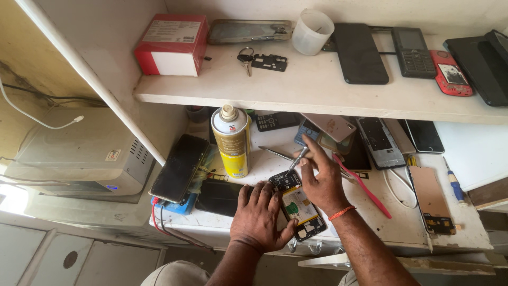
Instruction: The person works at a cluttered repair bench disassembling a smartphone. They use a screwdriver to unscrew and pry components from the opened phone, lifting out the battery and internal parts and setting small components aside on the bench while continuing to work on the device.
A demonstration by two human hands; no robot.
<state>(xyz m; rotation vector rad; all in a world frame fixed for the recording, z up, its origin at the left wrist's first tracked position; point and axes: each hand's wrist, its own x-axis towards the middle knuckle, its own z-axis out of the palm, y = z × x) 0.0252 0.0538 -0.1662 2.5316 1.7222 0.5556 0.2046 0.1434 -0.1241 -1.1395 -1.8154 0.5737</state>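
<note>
An opened phone (297,206) with its back cover off lies on the white bench, showing its battery and black inner frame. My left hand (261,216) rests flat on the phone's left side and holds it down, thumb along the lower edge. My right hand (321,177) grips a thin screwdriver (297,160) whose tip touches the phone's upper left corner. An orange thread band sits on my right wrist.
A yellow spray can (232,140) stands just left of the work. A dark phone (180,168) leans at the left; red tweezers (364,185), phone parts and a screen panel (432,199) lie to the right. The upper shelf (296,90) holds a red box (172,44), keys, a cup and phones.
</note>
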